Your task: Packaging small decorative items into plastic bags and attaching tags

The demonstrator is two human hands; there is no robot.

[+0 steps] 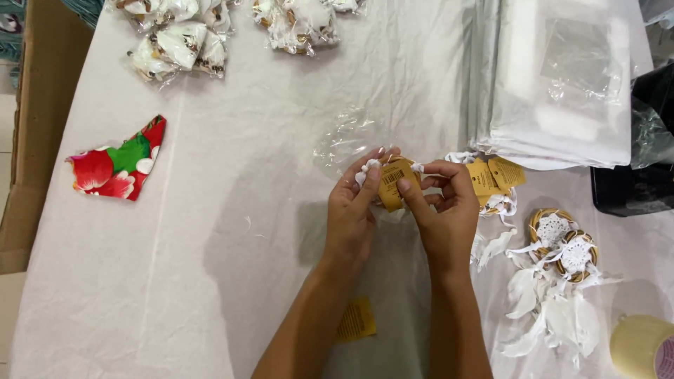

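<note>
Small white dreamcatcher point(373, 184) with a mustard-yellow card tag point(390, 184) on it, held between both my hands above the middle of the table point(232, 281); soft white thread and feathery bits, mostly hidden by my fingers. Thin clear plastic bag point(349, 140) is crinkled and glossy just behind it, touching my fingertips. My left hand point(351, 214) is upright, palm turned inward, thumb pressed on the tag's front, fingers curled behind the white piece, so it is clamped on the dreamcatcher. My right hand point(444, 214) mirrors it, thumb on the tag's lower edge, fingers folded round the right side, also pinching the dreamcatcher. Both forearms come up from the bottom edge, close together, wrists nearly straight. Table is covered in a wrinkled white cloth, matte. Just right of my right hand are two more yellow tags point(496, 175) on a white feathery piece. Further right lie two loose dreamcatchers point(564, 242), round woven tan rings with white crochet centres and long white feathers trailing down. Another yellow tag point(357, 321) lies flat on the cloth between my forearms. Top edge: heaps of bagged dreamcatchers point(181, 38) in shiny clear wrap. Upper right: stack of flat clear bags point(562, 77), smooth, whitish. Left: scrap of floral fabric point(118, 163), red, green, white, rough triangle. Bottom right corner: cream roll of tape point(642, 345), partly cut off.
</note>
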